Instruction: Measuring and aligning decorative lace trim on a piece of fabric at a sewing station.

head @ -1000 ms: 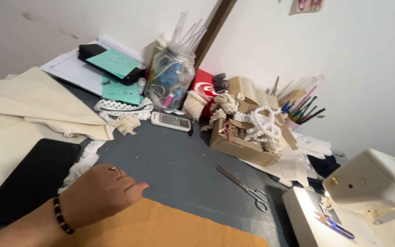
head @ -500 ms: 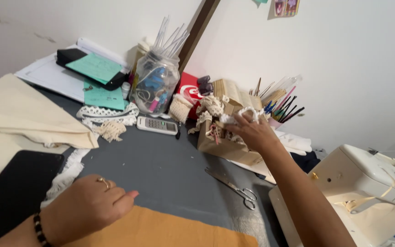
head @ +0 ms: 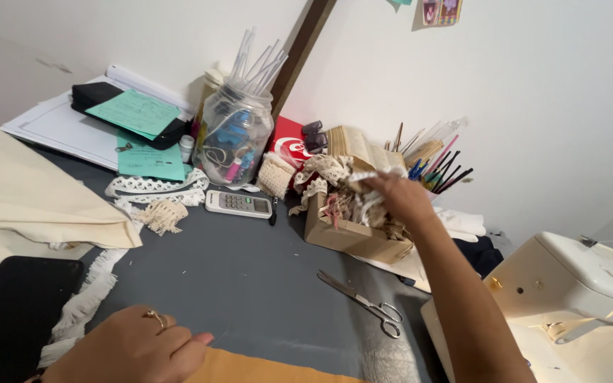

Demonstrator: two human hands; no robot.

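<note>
A person's right hand (head: 400,198) reached into a cardboard box (head: 349,237) heaped with lace trims (head: 324,170) at the back of a grey sewing table (head: 249,276), fingers bunched together on a tangle of white lace pulled up from the pile. The left hand (head: 130,349), ring on one finger, lay flat with fingers together on a mustard-yellow cloth (head: 264,369) at the near edge, apparently pinning it in place while the other arm stretched away. Scissors (head: 363,301) lay closed on the bare grey patch between the box and the cloth, the widest free stretch on the table. Clutter hemmed it in elsewhere: a calculator (head: 239,204) and a glass jar of tubes (head: 235,142) against the wall, folded cream fabric (head: 30,191) and a black pad (head: 8,312) to the left, a white sewing machine (head: 576,298) crowding the right, just beside the reaching forearm.
</note>
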